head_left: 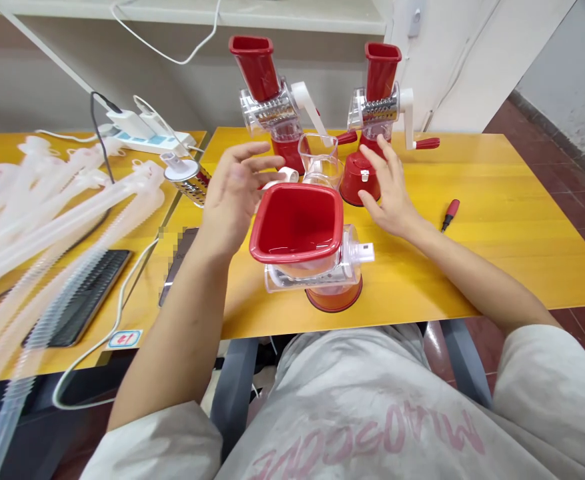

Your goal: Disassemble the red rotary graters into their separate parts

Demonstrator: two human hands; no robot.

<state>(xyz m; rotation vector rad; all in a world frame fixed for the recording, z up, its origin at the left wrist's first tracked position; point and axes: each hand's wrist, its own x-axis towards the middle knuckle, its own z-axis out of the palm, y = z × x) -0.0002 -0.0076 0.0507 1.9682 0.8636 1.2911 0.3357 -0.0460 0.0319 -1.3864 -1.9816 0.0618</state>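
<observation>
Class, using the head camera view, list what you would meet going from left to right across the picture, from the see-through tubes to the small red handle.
See-through plastic tubes → loose grater drum → left hand → front red funnel → right hand → small red handle.

The near hopper (297,227) is glossy plastic; its obscured drum (341,275) perhaps metal; the shirt (367,400) cloth.

Bright, even indoor lt; glints in red hopper (302,217); wide-angle stretch twd edges; pixelated patch L of ctr.
</observation>
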